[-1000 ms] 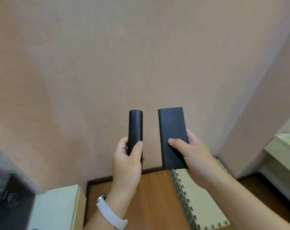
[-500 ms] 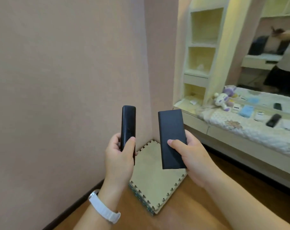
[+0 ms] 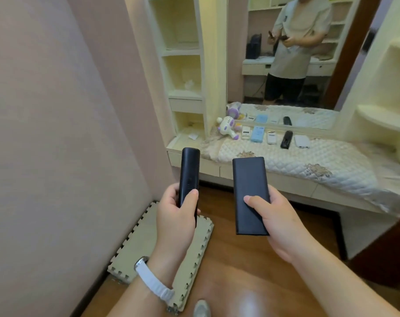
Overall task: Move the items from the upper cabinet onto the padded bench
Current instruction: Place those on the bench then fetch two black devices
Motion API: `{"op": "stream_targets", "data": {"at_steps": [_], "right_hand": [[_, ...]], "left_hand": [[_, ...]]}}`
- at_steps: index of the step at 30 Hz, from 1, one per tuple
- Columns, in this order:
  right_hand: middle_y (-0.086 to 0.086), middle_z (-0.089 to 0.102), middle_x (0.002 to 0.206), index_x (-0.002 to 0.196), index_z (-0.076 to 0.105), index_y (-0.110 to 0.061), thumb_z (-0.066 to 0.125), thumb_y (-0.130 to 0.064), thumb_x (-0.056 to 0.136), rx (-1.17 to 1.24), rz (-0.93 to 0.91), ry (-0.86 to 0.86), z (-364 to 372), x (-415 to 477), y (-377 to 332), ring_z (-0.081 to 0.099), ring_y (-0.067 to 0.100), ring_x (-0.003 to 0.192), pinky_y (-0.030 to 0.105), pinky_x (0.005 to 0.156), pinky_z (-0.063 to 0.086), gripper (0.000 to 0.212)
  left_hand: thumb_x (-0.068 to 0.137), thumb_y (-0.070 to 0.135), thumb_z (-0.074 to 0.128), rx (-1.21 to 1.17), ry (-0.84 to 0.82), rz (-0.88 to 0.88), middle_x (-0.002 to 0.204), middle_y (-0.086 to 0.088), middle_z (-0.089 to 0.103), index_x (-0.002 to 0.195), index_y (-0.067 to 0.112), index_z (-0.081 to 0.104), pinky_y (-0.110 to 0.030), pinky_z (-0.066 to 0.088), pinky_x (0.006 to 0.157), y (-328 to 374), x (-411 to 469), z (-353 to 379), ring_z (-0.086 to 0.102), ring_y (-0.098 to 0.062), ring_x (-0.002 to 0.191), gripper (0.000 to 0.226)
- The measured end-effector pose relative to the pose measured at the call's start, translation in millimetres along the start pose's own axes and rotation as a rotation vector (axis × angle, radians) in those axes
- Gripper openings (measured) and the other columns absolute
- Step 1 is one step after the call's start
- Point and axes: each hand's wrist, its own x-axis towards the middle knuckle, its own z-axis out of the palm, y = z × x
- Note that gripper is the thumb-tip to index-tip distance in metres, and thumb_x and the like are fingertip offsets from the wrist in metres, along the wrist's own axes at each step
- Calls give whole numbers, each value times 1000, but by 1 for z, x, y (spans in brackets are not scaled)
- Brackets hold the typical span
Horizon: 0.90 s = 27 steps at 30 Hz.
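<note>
**Two hands carrying dark devices toward a quilted desk**

A view from a head-worn camera looks down at a person's two bare hands, held out in front of the body above a wooden floor (image 3: 251, 282).

The left hand (image 3: 175, 223), with a white watch band (image 3: 154, 283) on its wrist, is wrapped around the lower half of a slim black remote control (image 3: 189, 172). The thumb presses on its front face and the remote stands nearly upright.

The right hand (image 3: 274, 223) grips a flat black power bank (image 3: 250, 193) by its lower right part, thumb lying across the front and fingers curled behind. The power bank is also held upright, just beside the remote but not touching it.

Ahead, past both hands, is the padded desk (image 3: 331, 170), covered in a white quilted cloth with floral patches. Along its back edge, by a wall mirror (image 3: 251, 53), lies a row of things: a white and purple plush toy (image 3: 227, 130), a small white device (image 3: 246, 133), a light blue power bank (image 3: 257, 133), a white remote (image 3: 271, 136), a black remote (image 3: 286, 139) and a white power bank (image 3: 301, 141).

Cream shelving (image 3: 185, 65) stands to the left of the mirror. A beige foam puzzle mat (image 3: 135, 255) lies on the floor against the pink wall (image 3: 57, 133), below the left hand.
</note>
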Motion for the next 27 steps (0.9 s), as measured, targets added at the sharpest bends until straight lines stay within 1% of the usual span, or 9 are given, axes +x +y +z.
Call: {"op": "stream_targets", "data": {"at_steps": [3,5,7,11,16,19,22,27], "right_hand": [[1,71,103,112,62,-32,65,-26,90,-15,7,84,0,36,0,67,24,94,41,76,56,23],[3,70,106,113,61,-32,66,-26,89,-23,20,140,4,62,-3,67,26,97,46,82,56,24],[4,70,107,112,61,-32,65,-25,90,-33,33,179,11,89,-7,67,27,97,47,83,55,24],[3,70,105,111,61,-33,64,-23,91,-47,41,242,24,135,-11,67,26,94,42,77,56,22],[4,70,105,112,61,-31,63,-22,92,-57,72,303,25,174,-6,67,26,94,39,72,54,23],[3,71,104,112,61,-31,62,-22,93,-58,88,358,15,194,-6,67,26,93,40,72,54,21],[3,71,105,113,61,-28,61,-23,93,-60,107,403,-5,218,-3,66,28,96,44,77,53,21],[4,69,107,115,59,-28,58,-23,95,-55,138,399,-44,269,9,66,27,96,44,80,54,20]], "left_hand": [[94,22,59,-32,-75,-27,69,8,60,96,26,62,-26,50,58,-12,43,17,59,-9,61,5],[94,21,59,-62,-117,-48,64,11,58,95,24,62,-28,50,58,-18,76,25,59,-9,61,5],[94,19,59,-83,-153,-62,64,9,57,92,22,63,-31,50,60,-24,108,30,58,-10,60,5],[94,20,59,-94,-209,-96,64,5,56,90,19,62,-33,48,61,-40,167,36,56,-12,61,5],[94,22,58,-101,-254,-171,71,-1,57,93,20,61,-33,47,61,-60,220,59,57,-11,60,4],[94,18,58,-105,-296,-195,75,-4,58,94,16,61,-29,46,57,-67,239,78,56,-9,57,4],[95,18,57,-70,-335,-225,76,-3,60,94,21,62,-26,47,55,-76,260,104,59,-7,58,6],[95,19,58,-12,-367,-263,80,-3,65,95,23,64,-33,51,62,-91,291,150,66,-13,67,7]]}}
